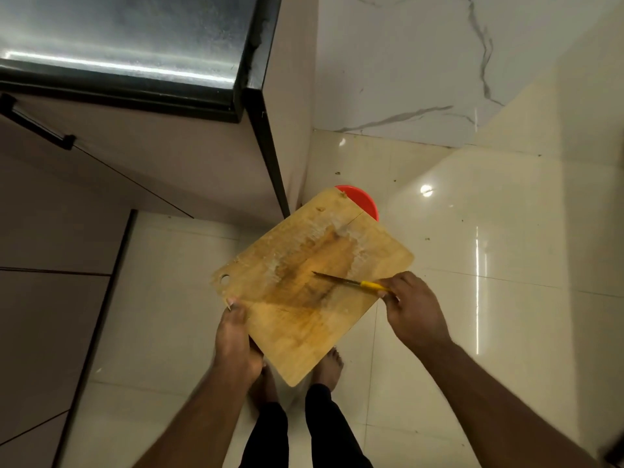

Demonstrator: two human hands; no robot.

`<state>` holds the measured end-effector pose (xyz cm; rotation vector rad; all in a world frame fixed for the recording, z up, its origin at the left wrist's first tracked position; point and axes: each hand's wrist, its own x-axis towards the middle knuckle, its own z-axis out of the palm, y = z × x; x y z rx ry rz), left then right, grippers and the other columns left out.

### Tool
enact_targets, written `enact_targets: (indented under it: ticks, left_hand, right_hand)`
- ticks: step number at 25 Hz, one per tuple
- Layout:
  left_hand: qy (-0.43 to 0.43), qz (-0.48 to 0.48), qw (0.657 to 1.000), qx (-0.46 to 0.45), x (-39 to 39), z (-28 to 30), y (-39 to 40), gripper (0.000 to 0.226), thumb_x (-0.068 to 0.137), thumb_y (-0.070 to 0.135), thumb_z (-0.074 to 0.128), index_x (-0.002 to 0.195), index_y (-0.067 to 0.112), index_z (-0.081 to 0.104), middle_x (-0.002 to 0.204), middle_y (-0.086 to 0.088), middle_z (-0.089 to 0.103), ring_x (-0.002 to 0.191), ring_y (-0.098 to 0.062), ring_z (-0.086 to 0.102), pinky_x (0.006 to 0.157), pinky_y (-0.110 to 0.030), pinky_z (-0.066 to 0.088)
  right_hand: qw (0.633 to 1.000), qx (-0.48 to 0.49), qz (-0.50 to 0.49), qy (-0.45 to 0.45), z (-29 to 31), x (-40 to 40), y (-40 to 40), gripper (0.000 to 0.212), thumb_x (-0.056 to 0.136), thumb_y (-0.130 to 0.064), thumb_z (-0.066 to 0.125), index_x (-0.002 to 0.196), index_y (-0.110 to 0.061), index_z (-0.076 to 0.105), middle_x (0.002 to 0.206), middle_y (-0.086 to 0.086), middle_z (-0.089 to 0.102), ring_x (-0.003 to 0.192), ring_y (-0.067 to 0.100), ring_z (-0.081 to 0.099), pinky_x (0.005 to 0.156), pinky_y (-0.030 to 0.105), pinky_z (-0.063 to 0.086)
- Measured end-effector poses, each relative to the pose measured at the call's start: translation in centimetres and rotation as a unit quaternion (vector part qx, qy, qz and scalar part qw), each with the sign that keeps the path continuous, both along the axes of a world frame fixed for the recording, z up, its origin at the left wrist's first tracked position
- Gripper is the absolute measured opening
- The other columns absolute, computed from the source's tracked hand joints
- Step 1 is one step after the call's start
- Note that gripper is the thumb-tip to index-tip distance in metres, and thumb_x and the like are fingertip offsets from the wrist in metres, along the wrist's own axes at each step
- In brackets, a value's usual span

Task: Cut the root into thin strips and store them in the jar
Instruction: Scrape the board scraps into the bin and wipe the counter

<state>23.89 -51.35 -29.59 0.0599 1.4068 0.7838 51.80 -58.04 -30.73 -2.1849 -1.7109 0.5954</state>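
Holding the board [314, 298] tilted over a red bin [363, 201] on the floor. Left hand [236, 342] grips the near edge, fingers [233, 304] curled over the rim. Right hand [415, 312] is wrapped round the yellow handle of a knife [351, 282], blade laid flat across the wood.

Root and jar: neither in view, so I cannot say where they are.

Board: stiff, flat wood, judged moderately light since one hand carries it. Centre looks wet and stained dark, likely slick; the dry edge is the better hold. Pale scraps cling near the far corner. Knife is thin and sharp; keep to the handle.
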Motion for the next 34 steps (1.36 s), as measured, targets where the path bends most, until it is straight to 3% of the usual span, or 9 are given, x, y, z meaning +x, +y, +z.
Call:
enact_targets:
  ticks: [6,11,15,20,25,30,34]
  left_hand:
    - [0.002,-0.001,1.0,0.011,-0.9,-0.3,0.1,0.051,0.103,0.053,0.037,0.134,0.018,0.058,0.123,-0.01,0.071,0.113,-0.032,0.068,0.087,-0.053,0.055]
    - [0.026,0.016,0.999,0.015,-1.0,-0.5,0.2,0.048,0.105,0.051,0.036,0.133,0.019,0.058,0.124,-0.01,0.071,0.112,-0.031,0.069,0.095,-0.057,0.053]
    - [0.039,0.008,0.999,0.009,-1.6,-0.4,0.2,0.045,0.105,0.05,0.036,0.129,0.02,0.06,0.117,-0.009,0.073,0.104,-0.03,0.072,0.089,-0.054,0.056]
    - [0.046,-0.003,0.999,0.01,-2.5,-1.7,-0.2,0.049,0.103,0.052,0.041,0.135,0.019,0.057,0.122,-0.009,0.071,0.109,-0.031,0.07,0.082,-0.051,0.058]
    - [0.062,-0.009,0.998,0.009,-2.1,-1.9,-0.3,0.048,0.102,0.051,0.042,0.134,0.019,0.058,0.121,-0.007,0.072,0.108,-0.029,0.071,0.077,-0.044,0.059]
    - [0.072,-0.025,0.997,0.012,-2.1,-2.1,0.2,0.046,0.103,0.05,0.041,0.133,0.019,0.059,0.119,-0.008,0.073,0.107,-0.029,0.071,0.076,-0.045,0.06]
    - [0.081,-0.035,0.996,0.013,-1.7,-1.8,0.5,0.045,0.104,0.05,0.04,0.132,0.02,0.059,0.118,-0.008,0.073,0.105,-0.03,0.072,0.077,-0.047,0.059]
  right_hand:
    - [0.993,-0.043,-0.11,-0.022,-1.0,2.9,5.4,0.024,0.094,-0.015,0.058,0.113,-0.011,0.071,0.097,0.007,0.062,0.088,0.026,0.059,0.074,0.037,0.052]
    - [0.999,-0.026,-0.001,0.027,-1.8,0.3,6.7,0.021,0.091,-0.021,0.066,0.109,-0.017,0.075,0.098,0.005,0.069,0.094,0.029,0.057,0.081,0.041,0.051]
    - [0.998,-0.041,-0.049,0.019,-3.7,0.3,9.4,0.025,0.091,-0.021,0.064,0.114,-0.015,0.073,0.098,0.008,0.066,0.095,0.031,0.057,0.082,0.041,0.051]
    - [0.986,-0.087,-0.144,0.004,-5.7,1.3,10.5,0.031,0.09,-0.014,0.056,0.116,-0.012,0.073,0.1,0.011,0.066,0.092,0.028,0.059,0.078,0.033,0.048]
    - [0.995,-0.076,-0.052,0.045,-6.4,-1.4,9.4,0.029,0.089,-0.013,0.059,0.113,-0.016,0.074,0.103,0.008,0.068,0.095,0.027,0.06,0.079,0.032,0.047]
    - [0.974,-0.114,-0.192,0.037,-7.5,0.7,9.7,0.032,0.089,-0.015,0.053,0.114,-0.016,0.074,0.101,0.008,0.068,0.089,0.025,0.061,0.076,0.033,0.053]
    - [0.992,-0.086,-0.079,0.057,-6.8,-0.1,8.5,0.029,0.089,-0.014,0.059,0.113,-0.018,0.074,0.102,0.005,0.068,0.092,0.024,0.059,0.077,0.031,0.048]
